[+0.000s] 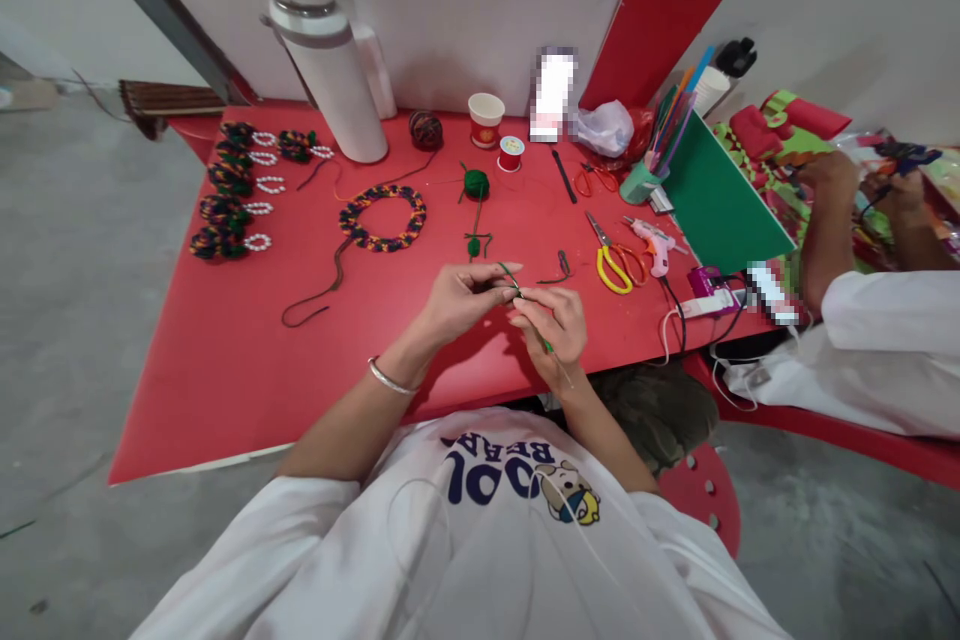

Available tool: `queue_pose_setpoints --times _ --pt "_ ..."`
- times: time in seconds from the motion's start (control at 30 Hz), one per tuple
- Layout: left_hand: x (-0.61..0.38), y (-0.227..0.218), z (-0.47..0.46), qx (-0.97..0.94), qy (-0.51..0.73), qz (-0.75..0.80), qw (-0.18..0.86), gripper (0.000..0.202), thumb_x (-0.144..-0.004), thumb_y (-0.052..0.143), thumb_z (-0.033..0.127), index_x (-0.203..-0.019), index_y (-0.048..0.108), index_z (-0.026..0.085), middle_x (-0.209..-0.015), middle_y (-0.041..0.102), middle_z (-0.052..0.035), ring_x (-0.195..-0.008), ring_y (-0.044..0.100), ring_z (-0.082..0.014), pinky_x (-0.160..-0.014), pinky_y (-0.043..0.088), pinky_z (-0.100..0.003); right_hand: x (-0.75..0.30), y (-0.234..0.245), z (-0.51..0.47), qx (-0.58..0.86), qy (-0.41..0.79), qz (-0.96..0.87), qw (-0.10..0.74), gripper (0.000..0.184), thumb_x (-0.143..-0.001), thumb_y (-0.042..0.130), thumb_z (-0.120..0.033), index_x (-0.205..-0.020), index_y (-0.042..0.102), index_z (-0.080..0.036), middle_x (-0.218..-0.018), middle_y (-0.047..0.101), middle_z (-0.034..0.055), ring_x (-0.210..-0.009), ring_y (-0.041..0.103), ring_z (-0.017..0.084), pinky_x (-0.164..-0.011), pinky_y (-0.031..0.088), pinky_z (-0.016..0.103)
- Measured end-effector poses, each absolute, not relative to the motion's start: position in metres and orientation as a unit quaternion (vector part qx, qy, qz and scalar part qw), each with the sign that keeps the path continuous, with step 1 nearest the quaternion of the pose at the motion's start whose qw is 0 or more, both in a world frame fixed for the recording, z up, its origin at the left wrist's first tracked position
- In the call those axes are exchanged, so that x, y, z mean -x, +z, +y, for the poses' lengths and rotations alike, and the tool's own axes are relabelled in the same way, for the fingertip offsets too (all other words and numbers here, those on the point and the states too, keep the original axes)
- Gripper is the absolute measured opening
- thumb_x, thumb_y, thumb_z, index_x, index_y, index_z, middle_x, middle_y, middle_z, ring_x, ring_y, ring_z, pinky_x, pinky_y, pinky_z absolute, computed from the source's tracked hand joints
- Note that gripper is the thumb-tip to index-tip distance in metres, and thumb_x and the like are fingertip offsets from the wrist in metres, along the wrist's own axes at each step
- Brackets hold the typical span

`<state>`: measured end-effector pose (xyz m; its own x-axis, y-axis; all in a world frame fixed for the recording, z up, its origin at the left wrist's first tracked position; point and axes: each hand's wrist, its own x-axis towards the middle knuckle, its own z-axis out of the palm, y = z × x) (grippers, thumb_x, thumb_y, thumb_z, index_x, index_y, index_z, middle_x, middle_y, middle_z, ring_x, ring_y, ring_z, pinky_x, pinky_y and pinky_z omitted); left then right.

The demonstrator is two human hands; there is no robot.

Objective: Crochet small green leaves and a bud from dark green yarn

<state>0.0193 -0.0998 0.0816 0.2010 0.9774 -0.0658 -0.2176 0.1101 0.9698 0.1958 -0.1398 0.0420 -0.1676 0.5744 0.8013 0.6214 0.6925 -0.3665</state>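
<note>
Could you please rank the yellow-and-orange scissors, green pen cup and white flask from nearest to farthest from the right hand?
1. Yellow-and-orange scissors: right of the right hand.
2. Green pen cup: farther back, right.
3. White flask: back left.

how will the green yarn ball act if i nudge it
The green yarn ball would probably roll, since it looks round and sits on a flat table. Being wound yarn, it's likely light and a little squashy. The strand trailing from it might drag or snag as it moves.
</note>
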Motion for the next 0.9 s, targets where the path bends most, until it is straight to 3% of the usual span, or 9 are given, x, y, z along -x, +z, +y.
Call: queue_pose_setpoints --times 0.13,0.23,0.3,0.4,0.5,0.7,0.9 --pt "-0.025 0.084 -0.103 -0.422 0.505 0.389 0.645 0.048 -0.064 0.097 0.031 -0.107 0.084 0.014 -0.066 0.069 0.0015 -0.061 0.058 -0.0084 -0.062 0.048 -0.022 -0.194 0.03 -0.138 0.405 -0.081 -0.748 0.519 0.024 -0.099 0.069 -0.032 -0.123 0.075 -0.032 -0.113 0.08 0.0085 -0.104 0.073 0.023 -0.092 0.058 0.043" --pt "-0.02 0.086 -0.101 -0.397 0.453 0.37 0.708 0.053 -0.062 0.098 0.032 -0.11 0.084 0.014 -0.065 0.07 0.0004 -0.049 0.05 -0.0049 -0.046 0.033 -0.019 -0.198 0.03 -0.13 0.346 -0.07 -0.745 0.566 0.025 -0.098 0.071 -0.033 -0.123 0.074 -0.035 -0.111 0.081 0.0059 -0.099 0.073 0.021 -0.085 0.059 0.04" --pt "-0.013 0.087 -0.098 -0.39 0.408 0.366 0.74 0.056 -0.06 0.098 0.032 -0.111 0.083 0.014 -0.065 0.072 -0.002 -0.047 0.053 -0.0065 -0.041 0.024 -0.019 -0.206 0.035 -0.123 0.305 -0.023 -0.762 0.57 0.026 -0.097 0.072 -0.036 -0.123 0.074 -0.036 -0.111 0.082 0.0041 -0.097 0.073 0.02 -0.083 0.06 0.04" --pt "-0.004 0.089 -0.095 -0.39 0.387 0.372 0.749 0.053 -0.059 0.098 0.029 -0.108 0.083 0.014 -0.07 0.076 -0.0051 -0.055 0.065 -0.0122 -0.041 0.026 -0.018 -0.222 0.047 -0.115 0.292 0.041 -0.805 0.516 0.026 -0.096 0.072 -0.043 -0.12 0.077 -0.037 -0.113 0.083 0.0024 -0.101 0.072 0.02 -0.089 0.06 0.042" --pt "0.001 0.091 -0.093 -0.394 0.391 0.381 0.739 0.048 -0.058 0.098 0.026 -0.103 0.084 0.014 -0.072 0.077 -0.0052 -0.055 0.066 -0.0124 -0.041 0.03 -0.019 -0.234 0.06 -0.111 0.297 0.053 -0.833 0.465 0.022 -0.094 0.073 -0.046 -0.114 0.079 -0.037 -0.114 0.083 0.0021 -0.103 0.071 0.02 -0.092 0.059 0.044" --pt "0.003 0.094 -0.093 -0.405 0.397 0.405 0.717 0.038 -0.054 0.096 0.023 -0.09 0.086 0.015 -0.066 0.075 -0.0048 -0.048 0.058 -0.0092 -0.042 0.034 -0.019 -0.238 0.078 -0.112 0.257 0.072 -0.851 0.453 0.024 -0.095 0.074 -0.039 -0.119 0.078 -0.036 -0.113 0.084 0.0019 -0.103 0.07 0.02 -0.089 0.061 0.042" --pt "0.007 0.095 -0.093 -0.441 0.39 0.412 0.695 0.023 -0.057 0.088 0.017 -0.08 0.086 0.016 -0.063 0.073 -0.0047 -0.045 0.048 -0.0066 -0.044 0.033 -0.021 -0.244 0.095 -0.114 0.255 0.15 -0.853 0.431 0.021 -0.098 0.07 -0.043 -0.113 0.08 -0.034 -0.108 0.085 0.0021 -0.101 0.073 0.02 -0.091 0.061 0.043"
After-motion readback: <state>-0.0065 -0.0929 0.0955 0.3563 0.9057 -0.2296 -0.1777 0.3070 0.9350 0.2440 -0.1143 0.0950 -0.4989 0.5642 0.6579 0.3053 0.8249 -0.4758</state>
